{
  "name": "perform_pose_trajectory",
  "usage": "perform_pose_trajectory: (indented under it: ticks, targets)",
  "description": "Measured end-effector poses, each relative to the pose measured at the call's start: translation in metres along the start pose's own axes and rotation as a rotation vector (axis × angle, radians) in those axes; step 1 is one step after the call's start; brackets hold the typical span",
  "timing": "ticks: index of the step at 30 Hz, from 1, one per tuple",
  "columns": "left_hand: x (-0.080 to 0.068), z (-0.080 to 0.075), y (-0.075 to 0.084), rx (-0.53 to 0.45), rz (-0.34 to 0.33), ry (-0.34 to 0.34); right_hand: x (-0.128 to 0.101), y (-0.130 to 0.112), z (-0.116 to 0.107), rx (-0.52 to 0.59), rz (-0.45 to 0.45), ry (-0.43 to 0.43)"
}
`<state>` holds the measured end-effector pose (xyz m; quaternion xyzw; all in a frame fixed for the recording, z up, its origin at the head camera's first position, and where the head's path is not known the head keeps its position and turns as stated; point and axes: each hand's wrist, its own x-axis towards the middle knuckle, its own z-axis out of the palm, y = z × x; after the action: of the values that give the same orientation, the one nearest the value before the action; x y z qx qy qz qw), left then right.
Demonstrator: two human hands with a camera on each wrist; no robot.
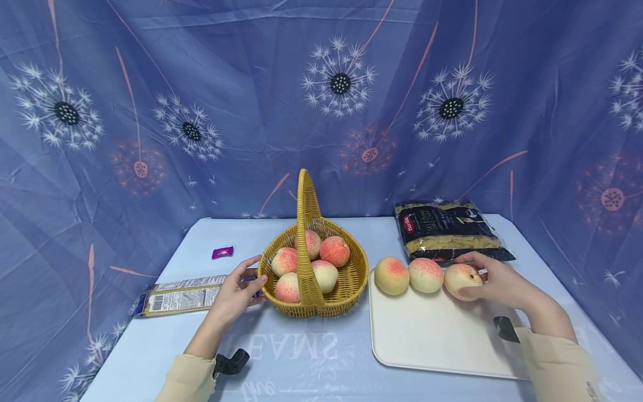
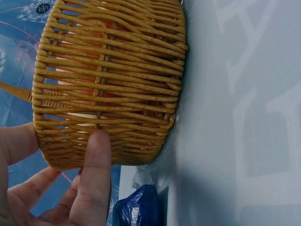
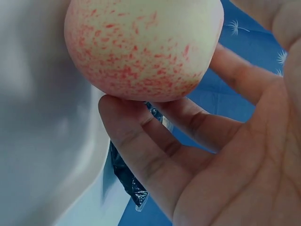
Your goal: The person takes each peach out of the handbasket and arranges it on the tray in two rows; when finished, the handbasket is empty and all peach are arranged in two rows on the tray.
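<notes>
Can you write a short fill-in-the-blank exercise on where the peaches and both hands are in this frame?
1. The white tray carries ____ peaches.
2. The right hand grips the peach at the ____ end of that row.
3. The left hand touches the wall of the wicker ____.
4. Inside the basket lie ____ peaches.

Missing words: three; right; basket; five

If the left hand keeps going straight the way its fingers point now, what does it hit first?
The wicker basket: the left hand already has fingertips on its woven side wall, so any push would likely shove the basket toward the white tray.
</notes>
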<state>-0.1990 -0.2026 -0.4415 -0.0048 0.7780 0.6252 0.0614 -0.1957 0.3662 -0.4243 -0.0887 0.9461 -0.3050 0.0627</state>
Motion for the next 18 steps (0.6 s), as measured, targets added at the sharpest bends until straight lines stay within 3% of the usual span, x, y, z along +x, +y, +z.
perform_pose_trajectory:
  ticks: [6,18]
  targets:
    - [0.0007,0.0012,-0.0002,0.002,-0.002,0.003,0.0026,-0.0017,0.0001,-0.001,0.028,0.01]
    - [0.0026,-0.0006,-0.0023,0.017,-0.005,0.005,0.0053,0.0028,0.0019,-0.005,-0.007,0.036]
